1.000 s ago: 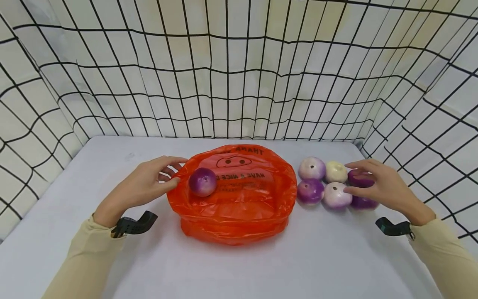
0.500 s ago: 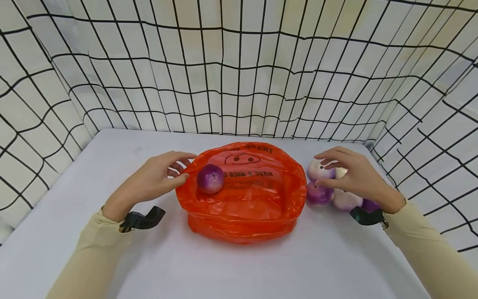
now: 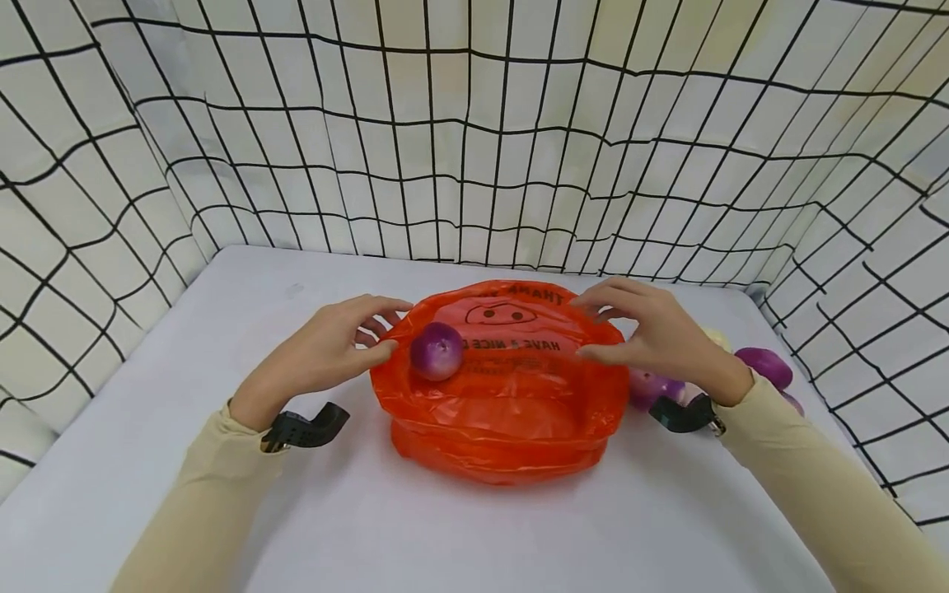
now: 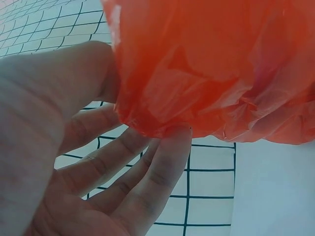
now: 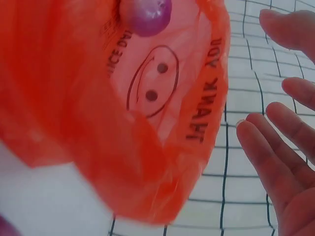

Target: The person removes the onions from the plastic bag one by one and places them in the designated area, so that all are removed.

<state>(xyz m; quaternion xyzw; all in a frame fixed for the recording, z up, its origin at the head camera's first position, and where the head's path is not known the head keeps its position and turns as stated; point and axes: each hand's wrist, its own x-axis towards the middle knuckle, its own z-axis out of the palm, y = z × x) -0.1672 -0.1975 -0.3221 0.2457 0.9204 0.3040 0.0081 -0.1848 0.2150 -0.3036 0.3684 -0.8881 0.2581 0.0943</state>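
An orange-red plastic bag stands with its mouth wide, showing mirrored lettering and a smiley face inside. One purple onion is within the bag's mouth at the left; the right wrist view also shows this onion. My left hand touches the bag's left rim with thumb and loosely extended fingers. Over the right rim, my right hand has its thumb and fingers spread, holding nothing. In the right wrist view the right-hand fingers appear apart from the bag.
Right of the bag lie several onions, including a purple onion and another purple onion, partly hidden by my right hand and wrist. A white table carries everything. Black netting over white walls encloses the back and sides.
My right hand has moved left from above the onions to the bag's right rim, its fingers spread throughout. The left hand stays at the left rim while the head view shifts slightly.
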